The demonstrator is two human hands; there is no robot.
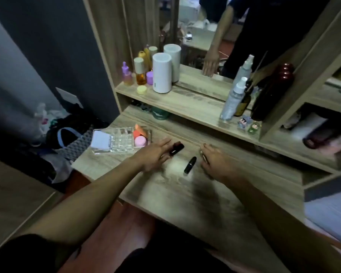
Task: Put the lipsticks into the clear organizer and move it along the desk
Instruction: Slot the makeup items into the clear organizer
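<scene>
The clear organizer (122, 143) sits at the desk's left end and holds a white pad and pink and orange sponges. My left hand (156, 154) lies palm down just right of it, fingers stretched out, thumb side against a dark red lipstick (177, 148) on the desk. A black lipstick (190, 164) lies loose between my hands. My right hand (215, 161) is palm down with a gold-coloured lipstick (204, 157) along its thumb side. Motion blur hides whether the fingers grip it.
On the raised shelf (185, 103) behind stand bottles, a white cylinder (161, 72) and spray bottles (232, 101), with a mirror above. A green jar (160, 113) sits under the shelf. Bags and clothes lie on the floor to the left. Open cubbies are at the right.
</scene>
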